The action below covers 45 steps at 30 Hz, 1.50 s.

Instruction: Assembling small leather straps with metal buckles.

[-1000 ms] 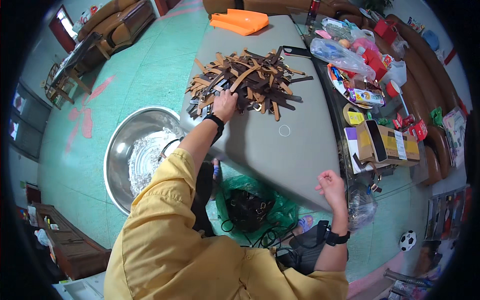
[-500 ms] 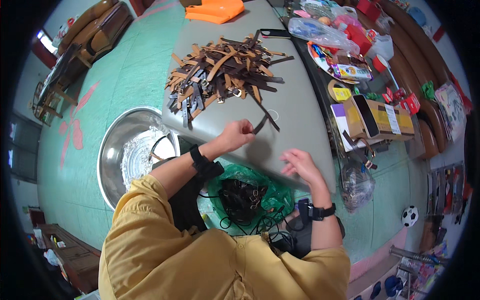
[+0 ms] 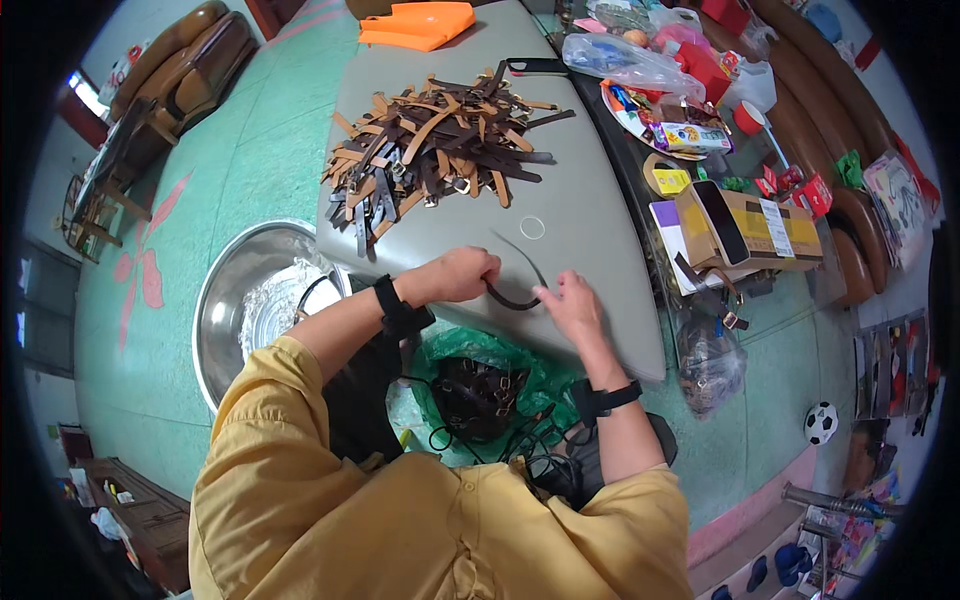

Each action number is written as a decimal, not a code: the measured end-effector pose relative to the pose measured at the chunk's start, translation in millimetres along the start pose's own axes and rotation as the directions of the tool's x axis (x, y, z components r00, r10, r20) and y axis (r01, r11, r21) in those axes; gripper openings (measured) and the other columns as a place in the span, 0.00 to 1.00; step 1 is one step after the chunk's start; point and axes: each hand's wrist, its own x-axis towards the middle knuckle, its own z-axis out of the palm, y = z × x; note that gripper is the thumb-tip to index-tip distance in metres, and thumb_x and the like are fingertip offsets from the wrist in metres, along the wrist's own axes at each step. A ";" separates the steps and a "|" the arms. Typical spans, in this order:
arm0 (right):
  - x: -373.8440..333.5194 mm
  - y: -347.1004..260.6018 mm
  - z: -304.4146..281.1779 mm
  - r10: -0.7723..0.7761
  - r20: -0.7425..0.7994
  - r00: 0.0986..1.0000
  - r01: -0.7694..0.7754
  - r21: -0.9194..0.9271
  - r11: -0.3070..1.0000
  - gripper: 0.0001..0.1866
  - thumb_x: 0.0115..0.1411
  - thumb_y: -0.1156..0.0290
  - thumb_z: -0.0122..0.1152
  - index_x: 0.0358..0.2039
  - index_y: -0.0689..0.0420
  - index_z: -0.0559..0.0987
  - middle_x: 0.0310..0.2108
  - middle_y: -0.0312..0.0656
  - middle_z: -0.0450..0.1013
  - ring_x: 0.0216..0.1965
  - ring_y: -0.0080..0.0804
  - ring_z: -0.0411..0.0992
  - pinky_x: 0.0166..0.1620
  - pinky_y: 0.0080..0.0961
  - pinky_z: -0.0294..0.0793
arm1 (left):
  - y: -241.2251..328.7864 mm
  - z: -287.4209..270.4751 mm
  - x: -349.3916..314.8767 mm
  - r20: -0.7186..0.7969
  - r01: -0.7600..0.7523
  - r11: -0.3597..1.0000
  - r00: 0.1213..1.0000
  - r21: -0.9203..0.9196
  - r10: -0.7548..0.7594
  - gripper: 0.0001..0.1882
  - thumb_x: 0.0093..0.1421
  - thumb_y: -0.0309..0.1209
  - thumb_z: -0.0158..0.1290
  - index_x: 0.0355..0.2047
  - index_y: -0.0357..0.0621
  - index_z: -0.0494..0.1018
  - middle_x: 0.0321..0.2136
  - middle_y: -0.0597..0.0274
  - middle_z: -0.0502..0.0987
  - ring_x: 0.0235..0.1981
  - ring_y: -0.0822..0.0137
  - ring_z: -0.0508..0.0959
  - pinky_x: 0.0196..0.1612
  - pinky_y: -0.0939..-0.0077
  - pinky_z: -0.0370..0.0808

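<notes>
A dark leather strap [image 3: 517,305] bends in a curve between my hands, just above the near part of the grey table [image 3: 590,200]. My left hand [image 3: 468,274] is closed on one end of it. The thumb and fingers of my right hand [image 3: 572,305] pinch it farther along, and its thin free end points up and away to the left. Beyond my hands lies a heap of brown, tan and black leather straps [image 3: 440,140], several with metal buckles. A thin pale ring [image 3: 532,228] lies on the table near the strap.
A green plastic bag [image 3: 550,365] with dark buckled straps sits below the table edge, near black cords. To the left stands a metal basin [image 3: 215,300]. An orange bag [image 3: 418,24] lies at the far end. On the right are a cardboard box [image 3: 775,225] and a phone [image 3: 720,222].
The strap has been drawn off the heap toward me. My right hand has moved left and taken hold of it, and the strap now bends between both hands.
</notes>
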 end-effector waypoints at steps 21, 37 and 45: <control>5.4 -27.1 4.8 -0.257 0.206 0.944 0.282 -0.100 0.954 0.18 0.48 0.66 0.62 0.37 0.61 0.69 0.35 0.54 0.67 0.39 0.55 0.68 0.42 0.45 0.69 | -35.5 2.8 73.7 -0.410 0.204 0.916 0.911 0.347 -0.047 0.13 0.48 0.19 0.45 0.36 0.40 0.68 0.34 0.51 0.69 0.40 0.50 0.70 0.42 0.62 0.70; -12.7 -55.4 33.7 -0.514 0.179 0.839 0.543 -0.209 0.813 0.11 0.49 0.74 0.58 0.32 0.59 0.68 0.33 0.48 0.65 0.38 0.47 0.67 0.37 0.40 0.71 | -100.1 -8.8 22.2 -0.761 0.704 0.693 0.534 0.158 -0.369 0.14 0.50 0.36 0.55 0.31 0.37 0.71 0.32 0.53 0.71 0.38 0.54 0.70 0.38 0.61 0.69; 5.0 -36.0 9.4 -0.354 0.094 0.931 0.366 -0.216 0.905 0.11 0.46 0.73 0.63 0.30 0.59 0.72 0.33 0.47 0.66 0.39 0.47 0.67 0.41 0.40 0.69 | -102.5 -17.7 23.7 -0.689 0.716 0.664 0.592 0.213 -0.417 0.10 0.48 0.32 0.54 0.25 0.36 0.72 0.26 0.50 0.74 0.32 0.52 0.75 0.35 0.59 0.72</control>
